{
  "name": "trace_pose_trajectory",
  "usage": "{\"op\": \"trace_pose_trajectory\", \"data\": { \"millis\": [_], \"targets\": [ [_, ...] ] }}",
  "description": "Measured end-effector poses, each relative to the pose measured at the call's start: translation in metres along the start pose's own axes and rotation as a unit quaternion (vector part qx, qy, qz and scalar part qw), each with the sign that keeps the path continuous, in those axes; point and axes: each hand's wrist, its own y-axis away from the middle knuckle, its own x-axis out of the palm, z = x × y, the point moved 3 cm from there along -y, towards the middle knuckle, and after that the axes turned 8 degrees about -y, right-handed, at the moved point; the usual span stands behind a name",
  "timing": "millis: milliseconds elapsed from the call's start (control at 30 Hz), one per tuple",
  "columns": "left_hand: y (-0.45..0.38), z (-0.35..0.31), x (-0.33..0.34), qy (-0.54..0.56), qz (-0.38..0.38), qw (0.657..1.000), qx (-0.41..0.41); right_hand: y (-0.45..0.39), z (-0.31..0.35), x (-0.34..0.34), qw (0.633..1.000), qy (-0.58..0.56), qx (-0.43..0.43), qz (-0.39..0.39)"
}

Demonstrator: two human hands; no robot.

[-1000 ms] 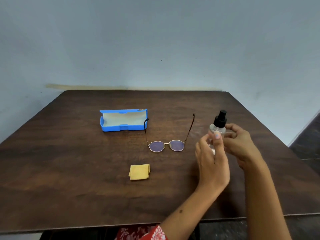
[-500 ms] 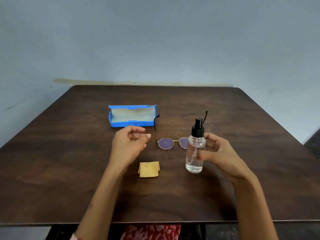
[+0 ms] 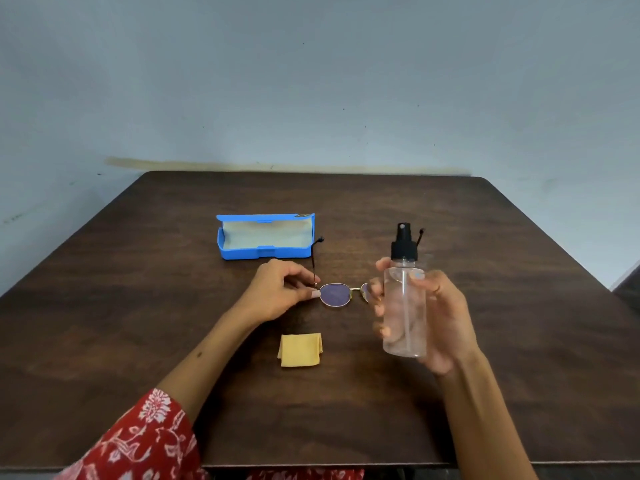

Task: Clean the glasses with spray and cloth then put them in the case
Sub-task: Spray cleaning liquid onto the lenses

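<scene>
Gold-rimmed glasses (image 3: 335, 294) with purple-tinted lenses lie on the table, temples open and pointing away from me. My left hand (image 3: 277, 293) pinches the left hinge of the frame. A clear spray bottle (image 3: 404, 308) with a black pump top is held upright above the table in my right hand (image 3: 440, 317); it hides the right lens. A folded yellow cloth (image 3: 300, 350) lies in front of the glasses. The blue case (image 3: 265, 252) stands open behind them, its pale lining bare.
The dark wooden table (image 3: 138, 341) runs back to a pale blue wall. Its front edge is near my body, and its right edge drops to a dark floor. A red patterned sleeve (image 3: 145, 441) covers my left arm.
My left hand left the bottle, crossed to the left and has taken hold of the glasses' hinge. My right hand carried the bottle left and nearer, lifted off the table.
</scene>
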Motion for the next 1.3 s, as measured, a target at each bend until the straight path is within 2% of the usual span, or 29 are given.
{"op": "trace_pose_trajectory", "data": {
  "millis": [167,333,400,500,600,667,733,800,933,1033,1300],
  "targets": [
    [0.0,0.002,0.007,0.024,-0.034,0.999,0.035,0.001,-0.001,0.003,0.999,-0.023,-0.019,-0.013],
    [0.003,0.005,0.008,0.084,-0.058,0.995,0.016,0.001,-0.001,0.003,0.994,0.073,-0.058,-0.055],
    [0.004,0.006,0.007,0.109,-0.066,0.992,0.007,0.0,-0.001,0.009,0.982,0.149,-0.093,-0.076],
    [0.006,0.005,0.004,0.12,-0.102,0.987,0.009,-0.007,0.001,0.018,0.927,0.332,-0.14,-0.101],
    [0.008,0.003,-0.002,0.142,-0.18,0.973,0.031,-0.019,0.004,0.025,0.819,0.523,-0.213,-0.099],
    [0.009,0.005,-0.006,0.165,-0.238,0.956,0.035,-0.031,0.004,0.028,0.744,0.62,-0.23,-0.097],
    [0.009,0.008,-0.009,0.193,-0.286,0.938,0.029,-0.045,-0.001,0.031,0.685,0.687,-0.222,-0.101],
    [0.009,0.01,-0.012,0.209,-0.313,0.926,0.022,-0.055,-0.01,0.031,0.641,0.731,-0.205,-0.112],
    [0.01,0.012,-0.016,0.215,-0.346,0.913,0.012,-0.064,-0.026,0.026,0.58,0.776,-0.219,-0.121],
    [0.01,0.011,-0.017,0.204,-0.356,0.912,0.016,-0.064,-0.029,0.024,0.557,0.783,-0.246,-0.124],
    [0.013,0.007,-0.019,0.197,-0.364,0.91,0.025,-0.062,-0.033,0.025,0.56,0.787,-0.214,-0.146]
  ]
}}
